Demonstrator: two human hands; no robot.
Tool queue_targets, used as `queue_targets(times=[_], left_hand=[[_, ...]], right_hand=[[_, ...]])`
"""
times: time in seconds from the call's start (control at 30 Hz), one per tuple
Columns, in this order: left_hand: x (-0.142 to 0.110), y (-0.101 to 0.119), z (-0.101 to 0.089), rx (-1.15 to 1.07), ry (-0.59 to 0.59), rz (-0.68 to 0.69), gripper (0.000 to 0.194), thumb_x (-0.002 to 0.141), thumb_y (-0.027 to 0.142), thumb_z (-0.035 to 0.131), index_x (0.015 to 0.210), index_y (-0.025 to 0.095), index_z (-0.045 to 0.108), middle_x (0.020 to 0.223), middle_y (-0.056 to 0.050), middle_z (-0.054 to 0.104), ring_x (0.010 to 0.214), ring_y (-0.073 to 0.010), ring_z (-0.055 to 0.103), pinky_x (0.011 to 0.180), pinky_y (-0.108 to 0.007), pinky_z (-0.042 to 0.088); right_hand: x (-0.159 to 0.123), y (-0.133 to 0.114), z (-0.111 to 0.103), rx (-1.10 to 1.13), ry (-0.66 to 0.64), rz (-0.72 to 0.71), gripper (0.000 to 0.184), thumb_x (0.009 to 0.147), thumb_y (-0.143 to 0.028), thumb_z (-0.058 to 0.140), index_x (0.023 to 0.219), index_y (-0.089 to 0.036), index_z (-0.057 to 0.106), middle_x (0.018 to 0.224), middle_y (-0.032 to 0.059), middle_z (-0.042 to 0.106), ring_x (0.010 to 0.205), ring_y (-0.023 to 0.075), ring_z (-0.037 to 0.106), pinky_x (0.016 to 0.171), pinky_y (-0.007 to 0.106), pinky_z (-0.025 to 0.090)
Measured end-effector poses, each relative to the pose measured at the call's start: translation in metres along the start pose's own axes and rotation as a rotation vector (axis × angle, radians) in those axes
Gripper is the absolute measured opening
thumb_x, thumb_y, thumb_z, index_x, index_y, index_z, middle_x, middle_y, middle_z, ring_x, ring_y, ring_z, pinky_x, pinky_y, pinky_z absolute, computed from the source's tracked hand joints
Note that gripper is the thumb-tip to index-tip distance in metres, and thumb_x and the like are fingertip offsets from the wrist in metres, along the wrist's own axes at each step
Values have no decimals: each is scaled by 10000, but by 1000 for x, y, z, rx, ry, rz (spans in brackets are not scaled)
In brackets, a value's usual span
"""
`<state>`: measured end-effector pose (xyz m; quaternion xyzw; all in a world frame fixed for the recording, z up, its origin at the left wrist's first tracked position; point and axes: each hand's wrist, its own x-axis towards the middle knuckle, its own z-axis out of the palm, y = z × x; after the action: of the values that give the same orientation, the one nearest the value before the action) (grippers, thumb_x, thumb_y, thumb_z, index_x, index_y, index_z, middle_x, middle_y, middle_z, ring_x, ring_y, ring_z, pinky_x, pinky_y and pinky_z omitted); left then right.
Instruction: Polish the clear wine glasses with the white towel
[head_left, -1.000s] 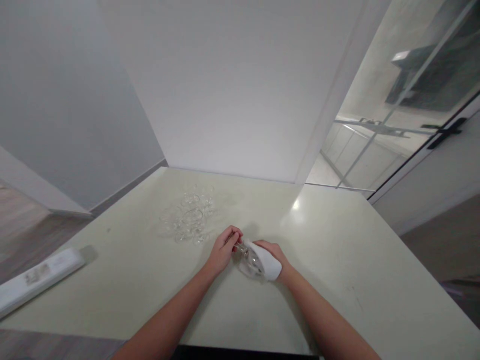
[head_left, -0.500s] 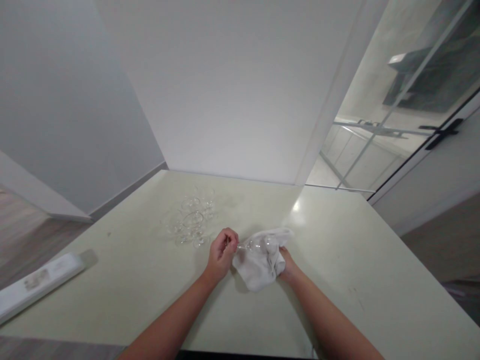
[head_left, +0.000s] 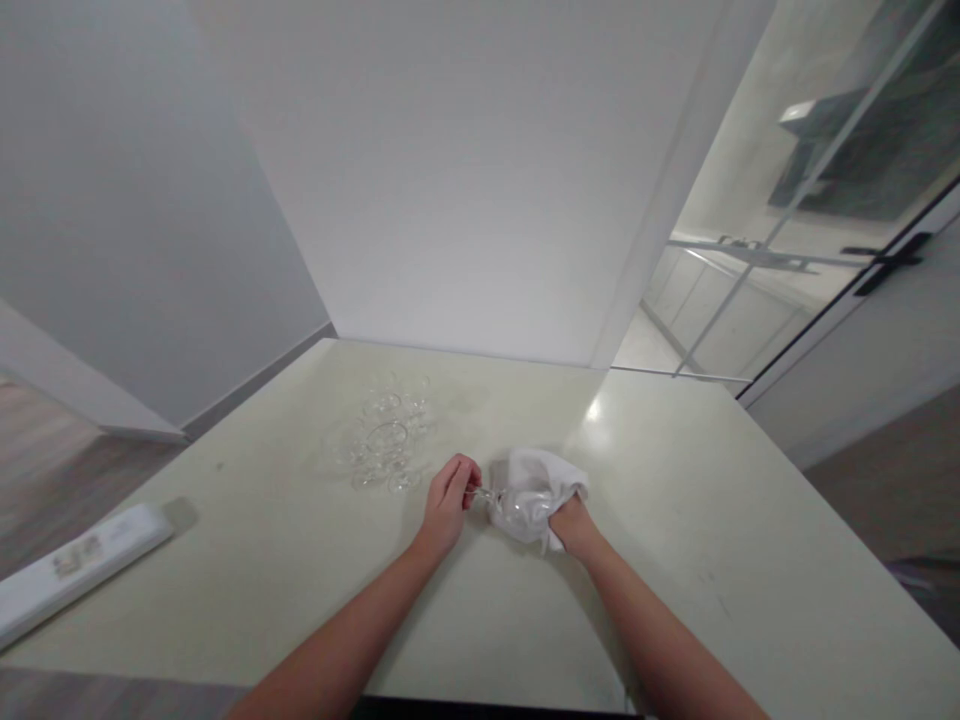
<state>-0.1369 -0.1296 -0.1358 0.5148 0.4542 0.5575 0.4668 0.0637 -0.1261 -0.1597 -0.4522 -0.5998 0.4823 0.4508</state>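
Glasses [head_left: 387,436] on tbl [head_left: 300,590], L of wineglass [head_left: 517,512] & cloth [head_left: 544,467]

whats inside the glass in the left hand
White cloth shows through the clear glass in the left hand; whether it is inside or just behind is unclear. The right hand is partly hidden in the cloth's folds.

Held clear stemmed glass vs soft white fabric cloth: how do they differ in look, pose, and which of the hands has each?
Look: the clear stemmed glass is see-through; the white fabric cloth is opaque.
Pose: the glass is tipped sideways, stem toward the left hand; the cloth is bunched about its bowl.
Hold: the left hand has the glass's stem, the right hand the cloth.
Shared: both are in hand.
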Motion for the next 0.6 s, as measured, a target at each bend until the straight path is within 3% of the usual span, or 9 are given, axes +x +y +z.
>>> queue_targets(times=[0.1,0.2,0.37,0.6], left_hand=[[-3,-1,6,3,0,24,406,940,533,438,741,183,492,649,36,421,509,-86,358,478,-233,273],[-5,-2,6,41,-34,80,387,955,519,420,757,190,471,684,30,422,533,-94,353,500,-244,287],[-7,-4,0,117,-111,143,416,972,513,374,738,187,484,698,13,430,570,-112,355,537,-262,295],[-5,2,3,124,-190,51,409,945,541,408,769,187,515,676,16,442,587,-122,372,544,-254,305]], right_hand=[[-4,-4,5,265,-46,193,532,761,-615,576,1063,-188,672,1107,158,731,1040,337,685,957,512,516],[-7,-6,7,385,-150,292,582,755,-696,531,919,-164,703,939,158,760,920,337,719,861,477,559],[-8,9,-3,102,-94,162,346,611,-426,782,872,-203,734,973,107,760,1021,340,679,1030,523,455],[-5,37,-15,15,-1,-18,383,626,-544,779,866,-248,737,923,109,743,1050,347,657,1057,585,407]])
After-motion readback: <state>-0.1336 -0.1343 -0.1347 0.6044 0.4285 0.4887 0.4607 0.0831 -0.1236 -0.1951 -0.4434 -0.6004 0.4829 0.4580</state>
